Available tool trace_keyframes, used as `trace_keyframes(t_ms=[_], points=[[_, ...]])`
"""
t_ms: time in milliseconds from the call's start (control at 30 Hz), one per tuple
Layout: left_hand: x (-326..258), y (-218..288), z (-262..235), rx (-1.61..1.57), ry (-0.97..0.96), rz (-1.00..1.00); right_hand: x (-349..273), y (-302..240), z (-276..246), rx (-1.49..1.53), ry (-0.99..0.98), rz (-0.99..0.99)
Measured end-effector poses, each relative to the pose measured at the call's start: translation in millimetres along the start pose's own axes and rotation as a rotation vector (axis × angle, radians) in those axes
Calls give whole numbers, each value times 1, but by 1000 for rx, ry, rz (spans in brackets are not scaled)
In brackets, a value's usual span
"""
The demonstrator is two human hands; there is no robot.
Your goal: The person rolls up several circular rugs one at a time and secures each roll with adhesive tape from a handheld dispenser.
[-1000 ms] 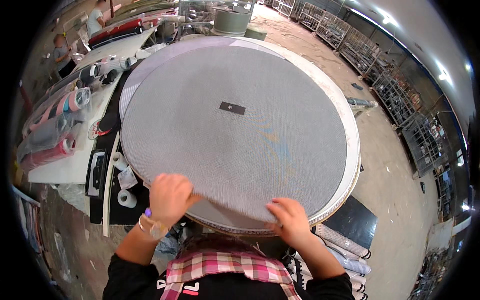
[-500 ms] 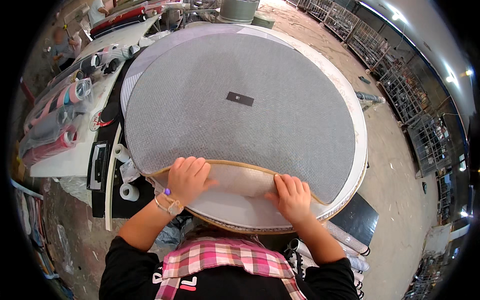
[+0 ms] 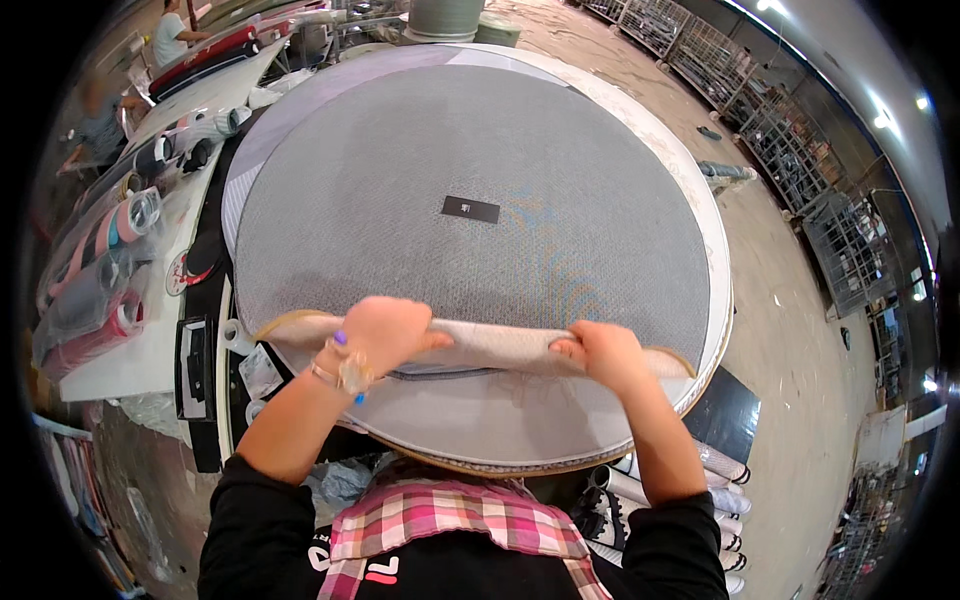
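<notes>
A large round rug (image 3: 470,140) lies grey mesh side up, with a dark rectangular label (image 3: 471,209) near its middle. Its near edge is curled up and over, so a strip of the pale pile side shows, trimmed in tan binding at both ends. My left hand (image 3: 385,332) is closed round this curled edge, its thumb pointing inward. On the right, the other end of the fold is gripped by my right hand (image 3: 605,352). Beneath lies a pale round rug (image 3: 500,420), bared in front of the fold, on top of a stack.
To the left, plastic-wrapped rolls (image 3: 95,320) lie on a long white table (image 3: 90,375). A black tray (image 3: 195,370) stands beside the stack. More rolls (image 3: 720,465) are at the lower right, and wire cages (image 3: 790,160) line the floor's far right. Two people work at the far left.
Both hands have moved slightly farther away and turned the rug's near edge further over. More of the pale rug underneath shows. The camera view has shifted a little.
</notes>
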State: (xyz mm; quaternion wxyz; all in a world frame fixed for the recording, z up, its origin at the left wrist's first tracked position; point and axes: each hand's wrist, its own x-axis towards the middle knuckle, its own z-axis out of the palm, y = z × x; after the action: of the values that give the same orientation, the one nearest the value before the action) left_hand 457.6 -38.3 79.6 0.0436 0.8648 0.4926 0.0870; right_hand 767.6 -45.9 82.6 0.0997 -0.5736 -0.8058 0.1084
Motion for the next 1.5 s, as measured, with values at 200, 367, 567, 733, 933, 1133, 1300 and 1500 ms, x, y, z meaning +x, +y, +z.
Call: trace_keyframes(t_ms=[200,367,567,733,933,1133,1300,1500], points=[[33,-22,17,-21,252,244,27,13,11,-130,244,-157],[-13,-5,30,222,449,225,-20,1,38,-379,516,-252],[24,-28,12,-70,120,73,28,18,12,-127,41,-27],[98,-60,-13,-226,-372,-231,88,21,-15,-17,-49,111],[96,-63,-10,-164,-205,-163,85,2,20,-243,422,-298],[86,-34,14,352,384,119,144,35,-7,-46,-168,-148],[134,-76,-15,-33,-231,20,128,15,14,-333,336,-311],[144,-69,-5,66,49,131,174,22,-18,-156,-172,-187]])
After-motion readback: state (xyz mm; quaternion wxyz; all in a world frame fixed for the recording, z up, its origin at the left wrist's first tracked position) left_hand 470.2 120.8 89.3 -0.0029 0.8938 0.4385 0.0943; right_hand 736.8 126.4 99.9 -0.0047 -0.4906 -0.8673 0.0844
